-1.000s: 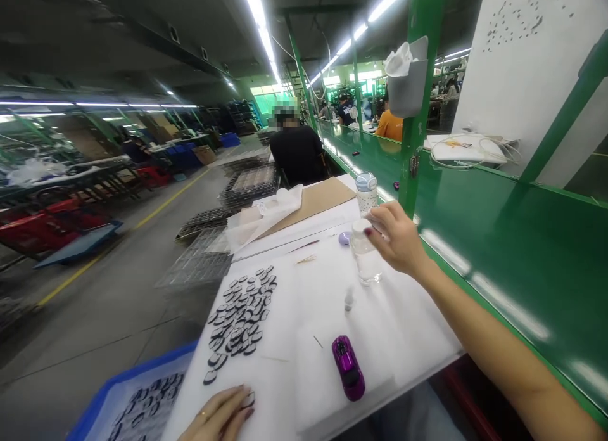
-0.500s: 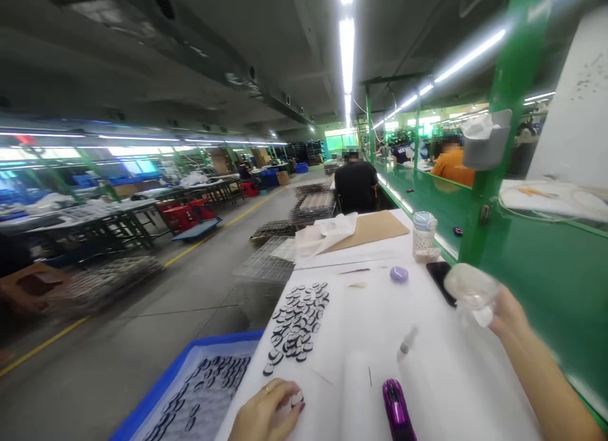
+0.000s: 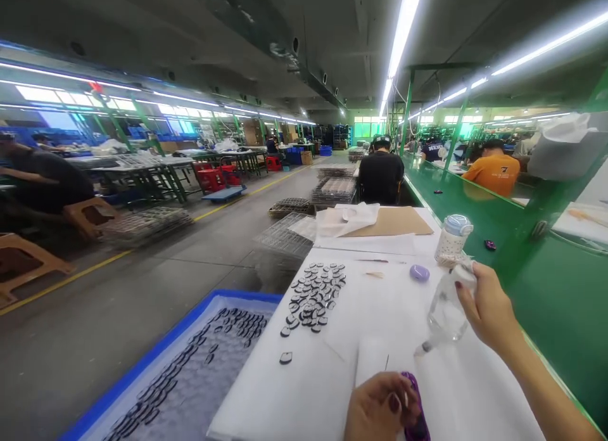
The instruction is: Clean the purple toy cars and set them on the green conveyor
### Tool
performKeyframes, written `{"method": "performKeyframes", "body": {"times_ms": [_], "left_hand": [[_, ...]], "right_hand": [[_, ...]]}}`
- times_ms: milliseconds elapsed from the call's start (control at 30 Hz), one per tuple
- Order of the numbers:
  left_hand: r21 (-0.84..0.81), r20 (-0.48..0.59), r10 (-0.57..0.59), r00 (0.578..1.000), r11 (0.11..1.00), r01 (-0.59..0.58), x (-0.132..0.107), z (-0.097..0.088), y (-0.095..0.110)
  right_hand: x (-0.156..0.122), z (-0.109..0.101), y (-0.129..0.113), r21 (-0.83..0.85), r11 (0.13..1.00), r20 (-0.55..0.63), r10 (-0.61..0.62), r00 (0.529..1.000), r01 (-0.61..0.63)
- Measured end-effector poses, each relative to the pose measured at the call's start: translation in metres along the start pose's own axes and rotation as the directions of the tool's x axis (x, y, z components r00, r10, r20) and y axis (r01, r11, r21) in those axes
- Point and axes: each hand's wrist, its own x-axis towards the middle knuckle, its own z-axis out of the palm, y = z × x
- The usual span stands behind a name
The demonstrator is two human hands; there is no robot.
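My right hand (image 3: 494, 305) grips a clear bottle (image 3: 446, 311) near its top; the bottle is low over the right side of the white table, and I cannot tell whether its base touches. My left hand (image 3: 382, 406), slightly blurred, has loosely bent fingers in front of a glossy purple oblong thing (image 3: 414, 409), partly covering it; nothing shows in its grasp. Near the bottle's base lies a small thing with a dark band and pale tip (image 3: 422, 348). A single small black-rimmed piece (image 3: 285, 358) lies apart from a scattered group of similar pieces (image 3: 313, 301).
A blue-rimmed tray (image 3: 156, 355) of dark pieces stands left of the table. Farther back are a purple rounded case (image 3: 419, 273), a lidded cup (image 3: 453, 235) and brown cardboard (image 3: 403, 220). A green bench (image 3: 565, 295) runs along the right. A person in black (image 3: 380, 175) sits ahead.
My left hand has let go of a small piece, now on the table, and moved right to the purple oblong thing. My right hand has brought the bottle from a tilt to nearly upright. The view has turned left.
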Motion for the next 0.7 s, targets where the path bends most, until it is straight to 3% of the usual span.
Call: {"method": "performKeyframes", "body": {"times_ms": [67,167,233,300,367,400,500,700], "left_hand": [[-0.126,-0.006,0.005,1.0,0.992,-0.005,-0.002,0.006,0.002],[-0.196,0.032,0.04,0.999,0.98,-0.033,-0.01,0.01,0.01],[-0.196,0.066,0.04,0.997,0.98,-0.026,-0.013,0.01,0.015],[-0.205,0.098,0.021,0.995,0.979,-0.001,-0.016,0.01,0.018],[-0.213,0.12,0.009,0.993,0.977,0.017,-0.017,0.009,0.019],[-0.215,0.127,0.009,0.992,0.976,0.019,-0.018,0.009,0.019],[-0.213,0.132,0.016,0.991,0.977,0.012,-0.019,0.009,0.019],[-0.124,0.066,0.037,0.997,0.992,-0.028,-0.02,0.016,0.018]], "right_hand": [[0.005,0.001,-0.014,0.168,0.986,-0.063,-0.005,0.998,0.016],[0.002,-0.007,-0.03,0.443,0.896,-0.263,0.119,0.957,0.01],[-0.017,-0.015,-0.042,0.523,0.851,-0.324,0.158,0.933,0.038],[-0.05,-0.021,-0.056,0.612,0.788,-0.278,0.13,0.952,0.071],[-0.087,-0.023,-0.07,0.462,0.873,-0.138,-0.104,0.985,0.157],[-0.103,-0.022,-0.076,0.38,0.898,-0.04,-0.224,0.974,0.222],[-0.131,-0.012,-0.089,0.289,0.883,0.186,-0.43,0.883,0.369],[-0.138,0.007,-0.1,0.12,0.839,0.158,-0.544,0.824,0.53]]}}
